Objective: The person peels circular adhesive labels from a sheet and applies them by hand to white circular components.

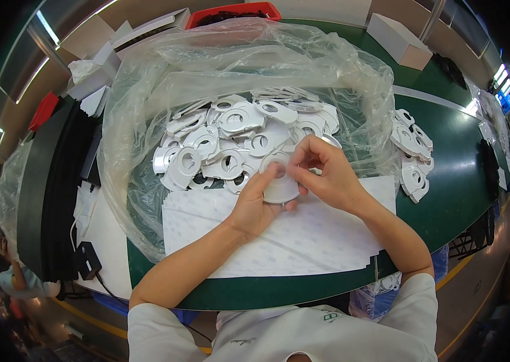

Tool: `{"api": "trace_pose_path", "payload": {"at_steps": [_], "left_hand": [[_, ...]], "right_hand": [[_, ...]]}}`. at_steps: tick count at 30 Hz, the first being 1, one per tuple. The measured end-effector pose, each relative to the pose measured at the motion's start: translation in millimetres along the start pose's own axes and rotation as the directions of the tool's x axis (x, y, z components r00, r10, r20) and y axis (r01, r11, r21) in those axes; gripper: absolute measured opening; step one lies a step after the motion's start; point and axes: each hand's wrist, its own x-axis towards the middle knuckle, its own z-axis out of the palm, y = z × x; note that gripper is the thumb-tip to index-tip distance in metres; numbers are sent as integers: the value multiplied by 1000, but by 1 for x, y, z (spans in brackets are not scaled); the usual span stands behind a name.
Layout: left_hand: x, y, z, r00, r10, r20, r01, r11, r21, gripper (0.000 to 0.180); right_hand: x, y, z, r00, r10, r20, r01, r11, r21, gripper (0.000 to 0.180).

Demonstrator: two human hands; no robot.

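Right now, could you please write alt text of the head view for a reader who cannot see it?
Both hands, left hand and right hand, hold one flat silver plate with a round hole above white sheets. Behind them, an open clear plastic bag holds a pile of similar plates on a green table.

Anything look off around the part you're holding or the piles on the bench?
Nothing stands out. Both hands, left and right, hold one plate over the sheets. Loose plates stay inside the bag; the stack sits on the table.

Silver-white discs (231, 139), clear bag (146, 90), green bench (454, 181), white dotted sheets (303, 241), black strips (50, 187), red bin (231, 11), white box (396, 39)
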Motion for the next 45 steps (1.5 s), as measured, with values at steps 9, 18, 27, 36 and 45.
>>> {"api": "trace_pose_path", "payload": {"at_steps": [9,18,27,36,45], "left_hand": [[-4,-1,9,983,-4,-185,5,1000,1,18],[-3,0,7,999,12,-50,-5,992,130,38],[-6,-4,8,999,-30,26,22,962,271,66],[-8,0,16,997,-72,42,51,926,375,87],[-8,4,14,996,-81,43,71,978,194,78]], "right_hand": [[-5,-3,6,792,-587,167,516,499,-696,20],[-4,-10,-2,978,-117,-175,46,931,-362,17],[-3,-17,0,977,136,-167,-170,962,-212,19],[-18,-28,1,969,-230,-84,76,608,-790,29],[-11,-42,-15,996,90,-7,-82,869,-487,10]]}}
